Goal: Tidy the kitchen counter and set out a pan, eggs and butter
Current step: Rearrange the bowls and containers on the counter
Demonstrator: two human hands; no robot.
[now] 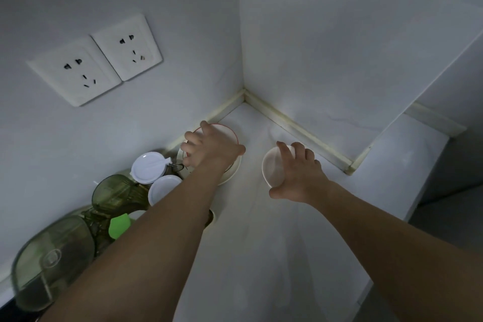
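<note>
At frame centre, the left hand (209,150) is gripping a red-rimmed bowl (230,133), the right hand (298,175) a tilted white bowl (273,168); either could slip onto the surface (261,243).

A red-rimmed white bowl (230,133) sits, seemingly on a white plate (232,172), near the corner; a small white bowl (273,168) tilts beside it.

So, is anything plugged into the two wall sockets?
No, both wall sockets show bare openings, with no plug or cord in either.
</note>
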